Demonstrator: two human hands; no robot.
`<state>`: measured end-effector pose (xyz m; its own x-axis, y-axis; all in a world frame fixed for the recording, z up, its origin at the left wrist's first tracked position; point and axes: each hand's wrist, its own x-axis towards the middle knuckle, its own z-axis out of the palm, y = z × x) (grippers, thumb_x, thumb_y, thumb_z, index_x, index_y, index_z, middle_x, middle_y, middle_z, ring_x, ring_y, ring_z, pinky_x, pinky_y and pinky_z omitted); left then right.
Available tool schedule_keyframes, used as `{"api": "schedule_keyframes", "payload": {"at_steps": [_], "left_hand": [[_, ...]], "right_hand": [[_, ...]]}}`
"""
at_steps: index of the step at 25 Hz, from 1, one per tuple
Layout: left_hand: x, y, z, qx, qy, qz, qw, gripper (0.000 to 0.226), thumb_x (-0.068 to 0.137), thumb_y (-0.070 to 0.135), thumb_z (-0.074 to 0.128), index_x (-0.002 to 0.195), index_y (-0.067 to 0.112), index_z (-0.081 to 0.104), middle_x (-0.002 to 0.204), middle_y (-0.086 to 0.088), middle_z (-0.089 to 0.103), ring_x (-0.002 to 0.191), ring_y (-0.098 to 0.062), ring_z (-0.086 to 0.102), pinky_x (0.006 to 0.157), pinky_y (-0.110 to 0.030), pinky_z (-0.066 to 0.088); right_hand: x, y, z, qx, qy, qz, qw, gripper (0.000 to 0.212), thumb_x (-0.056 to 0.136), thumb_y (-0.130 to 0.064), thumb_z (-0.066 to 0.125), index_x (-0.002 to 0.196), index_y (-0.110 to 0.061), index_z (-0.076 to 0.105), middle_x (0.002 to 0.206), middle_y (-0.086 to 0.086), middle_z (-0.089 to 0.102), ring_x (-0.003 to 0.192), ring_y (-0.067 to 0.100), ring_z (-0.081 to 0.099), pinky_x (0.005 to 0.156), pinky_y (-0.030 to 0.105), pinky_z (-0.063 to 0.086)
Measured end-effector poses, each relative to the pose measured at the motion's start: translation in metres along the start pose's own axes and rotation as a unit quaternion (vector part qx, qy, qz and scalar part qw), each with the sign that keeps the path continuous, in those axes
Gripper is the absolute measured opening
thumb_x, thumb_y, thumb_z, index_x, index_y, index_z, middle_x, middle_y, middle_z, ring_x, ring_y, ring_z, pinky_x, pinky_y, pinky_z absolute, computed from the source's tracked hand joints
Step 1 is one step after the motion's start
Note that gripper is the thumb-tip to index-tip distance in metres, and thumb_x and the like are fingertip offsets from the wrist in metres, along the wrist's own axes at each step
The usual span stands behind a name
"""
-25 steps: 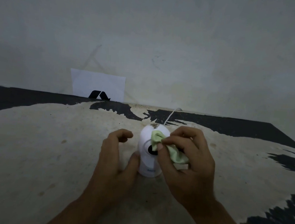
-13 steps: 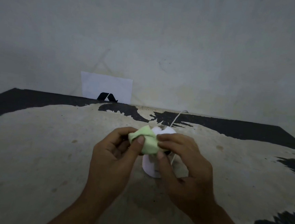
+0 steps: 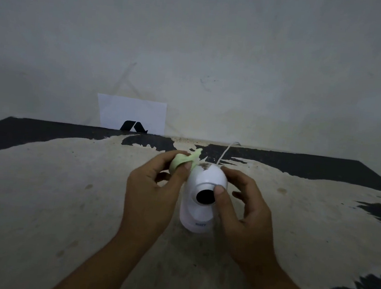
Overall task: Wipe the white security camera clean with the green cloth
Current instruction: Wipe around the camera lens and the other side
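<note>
The white security camera (image 3: 199,205) stands upright on the worn table, its dark round lens facing me and a brown smudge on its top. A thin white cable (image 3: 224,153) runs from behind it toward the wall. My left hand (image 3: 153,194) pinches the bunched green cloth (image 3: 183,161) against the upper left of the camera's dome. My right hand (image 3: 243,209) grips the dome from the right, thumb resting beside the lens, fingers curled behind.
The table (image 3: 64,202) is beige with black patches where the coating is worn, and ends at a grey wall. A white sheet of paper with a black logo (image 3: 132,115) leans on the wall at the back left.
The green cloth passed from my right hand to my left hand. The left now holds it at the dome's upper left, and the right hand took hold of the camera, uncovering the lens.
</note>
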<state>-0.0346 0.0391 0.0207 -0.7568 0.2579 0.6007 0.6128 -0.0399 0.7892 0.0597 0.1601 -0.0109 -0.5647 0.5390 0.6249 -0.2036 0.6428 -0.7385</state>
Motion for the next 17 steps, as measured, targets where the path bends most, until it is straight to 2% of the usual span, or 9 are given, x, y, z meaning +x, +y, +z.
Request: {"api": "schedule_keyframes", "payload": {"at_steps": [3,5,7,10,13,15,17], "left_hand": [[0.001,-0.005,0.001,0.046,-0.060,0.058,0.995,0.034,0.082,0.040,0.059,0.111,0.025,0.065,0.107,0.015,0.067,0.100,-0.001,0.061,0.085,-0.012,0.048],[0.002,-0.007,0.002,0.087,-0.100,0.117,0.984,0.041,0.080,0.045,0.055,0.115,0.024,0.062,0.116,0.015,0.062,0.112,-0.001,0.054,0.098,-0.015,0.042],[0.002,-0.007,0.002,0.108,-0.129,0.159,0.973,0.045,0.082,0.047,0.053,0.118,0.021,0.059,0.121,0.012,0.059,0.119,0.000,0.051,0.104,-0.018,0.037],[0.004,-0.011,0.001,0.100,-0.130,0.173,0.971,0.038,0.086,0.039,0.051,0.119,0.020,0.056,0.120,0.009,0.061,0.115,0.004,0.055,0.099,-0.018,0.043],[0.009,-0.014,0.001,0.081,-0.095,0.119,0.985,0.036,0.086,0.037,0.051,0.117,0.021,0.061,0.113,0.004,0.069,0.096,0.011,0.060,0.084,-0.008,0.048],[0.009,-0.011,0.001,0.074,-0.104,0.124,0.984,0.036,0.086,0.036,0.052,0.116,0.020,0.061,0.114,0.006,0.068,0.100,0.010,0.060,0.084,-0.008,0.048],[0.008,-0.007,0.003,0.072,-0.143,0.156,0.975,0.035,0.085,0.033,0.055,0.117,0.019,0.059,0.117,0.009,0.063,0.110,0.009,0.056,0.092,-0.011,0.045]], "right_hand": [[0.000,0.000,0.002,0.001,-0.016,-0.002,1.000,0.049,0.084,-0.046,0.052,0.124,-0.019,0.056,0.120,-0.013,0.063,0.110,-0.008,0.054,0.084,0.002,0.041],[0.000,0.002,0.002,0.004,-0.019,-0.004,1.000,0.051,0.085,-0.046,0.053,0.126,-0.017,0.055,0.122,-0.009,0.063,0.111,-0.006,0.055,0.086,0.003,0.043],[0.000,0.003,0.003,0.003,-0.020,-0.004,1.000,0.053,0.085,-0.048,0.054,0.127,-0.016,0.055,0.123,-0.007,0.064,0.112,-0.003,0.057,0.087,0.007,0.045],[0.000,0.004,0.004,0.001,-0.016,0.003,1.000,0.055,0.084,-0.049,0.053,0.127,-0.015,0.054,0.123,-0.005,0.063,0.112,-0.003,0.056,0.086,0.004,0.044],[-0.001,0.005,0.005,0.002,-0.009,0.004,1.000,0.054,0.083,-0.048,0.053,0.126,-0.015,0.055,0.122,-0.004,0.064,0.111,-0.003,0.055,0.086,0.003,0.043],[-0.001,0.005,0.006,0.004,-0.007,0.003,1.000,0.054,0.083,-0.048,0.053,0.127,-0.015,0.054,0.122,-0.005,0.064,0.111,-0.003,0.056,0.087,0.006,0.045],[-0.001,0.005,0.006,0.005,-0.008,0.002,1.000,0.054,0.084,-0.048,0.052,0.128,-0.015,0.054,0.122,-0.008,0.063,0.110,-0.005,0.056,0.087,0.008,0.047]]}}
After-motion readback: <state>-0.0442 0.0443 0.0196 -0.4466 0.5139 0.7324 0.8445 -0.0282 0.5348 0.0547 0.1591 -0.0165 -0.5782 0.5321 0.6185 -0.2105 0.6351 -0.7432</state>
